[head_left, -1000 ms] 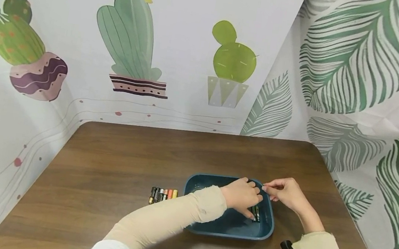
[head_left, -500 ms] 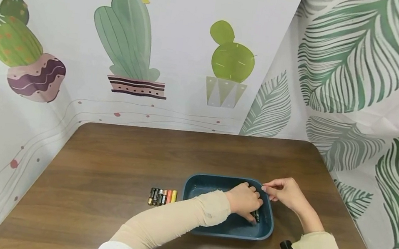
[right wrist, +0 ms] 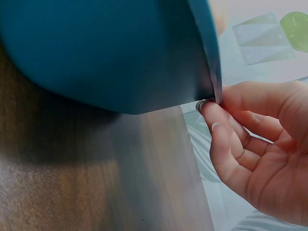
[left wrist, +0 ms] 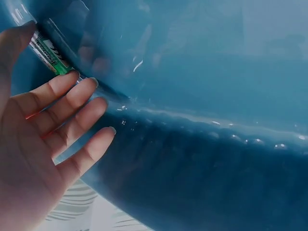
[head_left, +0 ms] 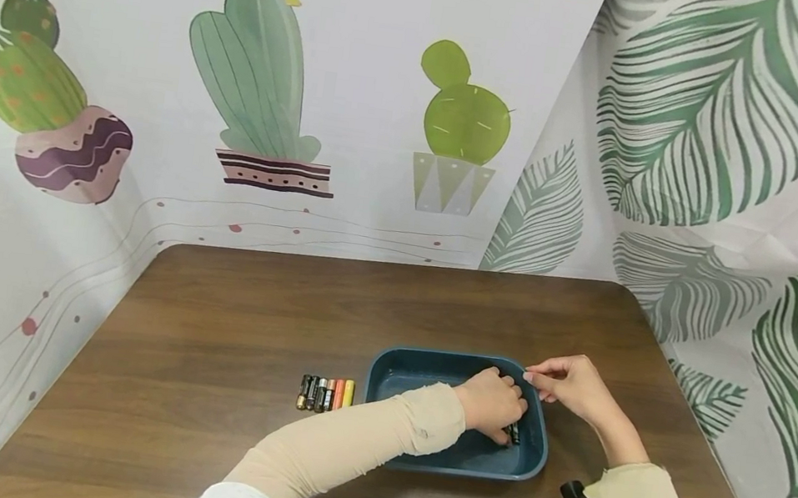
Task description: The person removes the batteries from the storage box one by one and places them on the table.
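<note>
My left hand (head_left: pixel 492 404) reaches down inside a dark blue plastic tray (head_left: pixel 453 468), near its right end. In the left wrist view, thumb and index finger pinch a green, black and silver battery (left wrist: pixel 50 53) by its two ends, low against the tray's wall. The other fingers are spread beside it. In the head view the hand mostly covers this spot; a dark battery end (head_left: pixel 514 433) shows by the thumb. My right hand (head_left: pixel 573 385) pinches the tray's rim (right wrist: pixel 215 72) at the far right corner, thumb on one side and fingertips on the other.
Left of the tray, several batteries (head_left: pixel 321 394) lie side by side in a row, black ones at left and orange and yellow ones at right. Wooden tabletop (head_left: pixel 230 328) surrounds the tray. A black wrist camera (head_left: pixel 574 497) sticks out from the right sleeve.
My left hand has moved slightly toward me and lower in the tray, its thumb and fingers drawing together around the battery. My right hand stays at the rim.
</note>
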The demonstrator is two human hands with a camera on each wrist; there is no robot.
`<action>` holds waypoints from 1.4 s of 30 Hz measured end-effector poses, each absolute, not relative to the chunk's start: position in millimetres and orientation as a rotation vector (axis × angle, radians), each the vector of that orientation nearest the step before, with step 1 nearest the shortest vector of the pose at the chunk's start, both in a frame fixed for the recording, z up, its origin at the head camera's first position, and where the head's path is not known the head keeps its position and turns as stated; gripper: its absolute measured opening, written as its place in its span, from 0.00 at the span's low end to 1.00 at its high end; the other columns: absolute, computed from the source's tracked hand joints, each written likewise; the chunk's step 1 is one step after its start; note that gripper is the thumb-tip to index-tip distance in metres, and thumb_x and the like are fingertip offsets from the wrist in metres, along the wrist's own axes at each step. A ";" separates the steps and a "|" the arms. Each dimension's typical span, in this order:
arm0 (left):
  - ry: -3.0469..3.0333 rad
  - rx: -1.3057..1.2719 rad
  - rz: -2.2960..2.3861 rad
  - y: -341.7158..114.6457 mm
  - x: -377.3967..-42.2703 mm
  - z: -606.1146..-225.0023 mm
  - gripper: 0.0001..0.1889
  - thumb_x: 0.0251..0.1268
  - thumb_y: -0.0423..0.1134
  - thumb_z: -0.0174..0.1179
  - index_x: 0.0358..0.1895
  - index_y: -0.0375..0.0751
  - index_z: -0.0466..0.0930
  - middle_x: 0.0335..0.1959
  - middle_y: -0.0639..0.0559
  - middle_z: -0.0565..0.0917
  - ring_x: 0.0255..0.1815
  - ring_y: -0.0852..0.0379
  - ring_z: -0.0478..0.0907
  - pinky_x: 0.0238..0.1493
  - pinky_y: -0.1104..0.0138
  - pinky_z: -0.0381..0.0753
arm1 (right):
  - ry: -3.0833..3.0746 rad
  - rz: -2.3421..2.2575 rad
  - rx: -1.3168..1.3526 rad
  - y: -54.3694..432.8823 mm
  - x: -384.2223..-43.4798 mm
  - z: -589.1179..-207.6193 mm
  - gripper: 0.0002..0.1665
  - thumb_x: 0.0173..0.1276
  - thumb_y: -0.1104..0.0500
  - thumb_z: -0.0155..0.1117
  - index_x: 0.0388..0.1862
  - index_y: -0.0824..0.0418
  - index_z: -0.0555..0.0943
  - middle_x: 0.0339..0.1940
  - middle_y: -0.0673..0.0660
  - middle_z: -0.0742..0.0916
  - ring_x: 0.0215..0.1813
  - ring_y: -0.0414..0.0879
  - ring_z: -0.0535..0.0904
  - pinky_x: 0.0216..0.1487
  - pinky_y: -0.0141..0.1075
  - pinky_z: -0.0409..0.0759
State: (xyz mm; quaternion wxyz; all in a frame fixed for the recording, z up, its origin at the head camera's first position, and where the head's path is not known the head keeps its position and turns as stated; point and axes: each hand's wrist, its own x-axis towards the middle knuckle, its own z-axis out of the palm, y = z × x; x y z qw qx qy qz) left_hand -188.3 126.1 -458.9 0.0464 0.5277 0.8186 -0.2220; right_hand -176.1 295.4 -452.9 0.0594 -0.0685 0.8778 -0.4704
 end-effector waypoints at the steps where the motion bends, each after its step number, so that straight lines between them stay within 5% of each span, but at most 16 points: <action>1: 2.495 1.606 -0.680 126.6 -188.4 -458.9 0.30 0.58 0.67 0.57 0.59 0.56 0.76 0.51 0.62 0.80 0.52 0.64 0.74 0.51 0.68 0.72 | 2.658 -1.424 -0.203 295.6 -176.5 -453.8 0.10 0.64 0.67 0.65 0.40 0.76 0.84 0.34 0.65 0.87 0.24 0.51 0.81 0.28 0.38 0.81; 23: 2.462 1.629 -0.648 115.9 -183.6 -440.1 0.31 0.58 0.68 0.56 0.61 0.56 0.73 0.52 0.62 0.78 0.52 0.64 0.73 0.54 0.68 0.71 | 2.653 -1.448 -0.220 297.8 -176.4 -455.6 0.09 0.62 0.68 0.65 0.39 0.74 0.84 0.32 0.63 0.87 0.26 0.58 0.81 0.28 0.35 0.81; 42: 2.539 1.717 -0.560 81.3 -181.5 -414.5 0.30 0.59 0.66 0.56 0.60 0.53 0.75 0.52 0.60 0.80 0.53 0.62 0.74 0.60 0.63 0.71 | 2.662 -1.444 -0.215 296.0 -176.0 -454.9 0.09 0.62 0.68 0.65 0.38 0.74 0.84 0.27 0.59 0.86 0.24 0.54 0.80 0.27 0.36 0.80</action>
